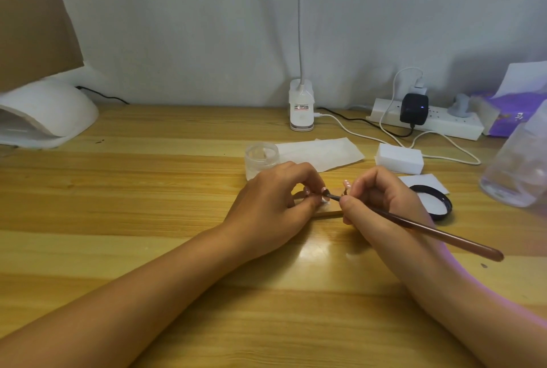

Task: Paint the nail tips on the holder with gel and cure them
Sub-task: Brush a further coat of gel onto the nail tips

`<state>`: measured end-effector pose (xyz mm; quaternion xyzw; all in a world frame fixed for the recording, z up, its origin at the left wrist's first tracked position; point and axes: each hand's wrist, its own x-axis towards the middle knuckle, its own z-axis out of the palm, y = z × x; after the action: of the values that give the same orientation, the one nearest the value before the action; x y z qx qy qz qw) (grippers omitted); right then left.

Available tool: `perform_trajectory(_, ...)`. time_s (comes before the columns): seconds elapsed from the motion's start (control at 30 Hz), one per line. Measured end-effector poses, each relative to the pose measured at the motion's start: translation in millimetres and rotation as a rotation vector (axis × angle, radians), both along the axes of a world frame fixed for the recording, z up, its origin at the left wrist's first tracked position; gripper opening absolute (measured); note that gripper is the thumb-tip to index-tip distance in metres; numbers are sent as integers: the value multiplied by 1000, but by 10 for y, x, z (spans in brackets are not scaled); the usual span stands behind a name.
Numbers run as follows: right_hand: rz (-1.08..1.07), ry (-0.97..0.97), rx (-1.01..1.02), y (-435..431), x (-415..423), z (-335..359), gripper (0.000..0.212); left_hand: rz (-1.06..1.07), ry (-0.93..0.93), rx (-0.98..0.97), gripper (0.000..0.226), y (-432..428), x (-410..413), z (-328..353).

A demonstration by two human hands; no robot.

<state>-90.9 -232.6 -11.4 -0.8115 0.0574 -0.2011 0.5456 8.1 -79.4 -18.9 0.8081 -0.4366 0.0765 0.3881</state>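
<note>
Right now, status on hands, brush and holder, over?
Left hand holds holder. Right hand grips brush, bristles at a nail tip. Open jar behind hands, nothing in the way.

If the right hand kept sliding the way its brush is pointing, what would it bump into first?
Probably the left hand: the right hand aims its brush leftward, and the brush tip is at the left hand's fingers, curled on the wooden holder. Depth from this one view is uncertain.
</note>
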Motion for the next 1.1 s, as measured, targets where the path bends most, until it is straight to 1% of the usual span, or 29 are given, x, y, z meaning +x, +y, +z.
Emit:
perform_trajectory(0.3, 27, 8, 29, 23, -24, 17, 11, -2, -3, -2, 10, -3, -5, 8)
perform_trajectory(0.43, -2, -43, 110, 8, -22, 14, 9, -9, -6, -7, 10, -2, -8, 13)
perform_trajectory(0.6, -4, -46, 57, 12, -4, -9, 9, -2, -4, -7, 7, -5, -3, 5)
perform_trajectory(0.8, 1, 3, 4, 7, 3, -2, 9, -9, -1, -4, 7, -4, 4, -3)
perform_trajectory(1.0, 32, 17, 38, 42, -35, 26, 15, -10, 5, -6, 8, -8, 9, -9)
perform_trajectory(1.1, 18, -3, 86, 30, -25, 39, 10, -13, 11, -10, 8, -3, 4, -3)
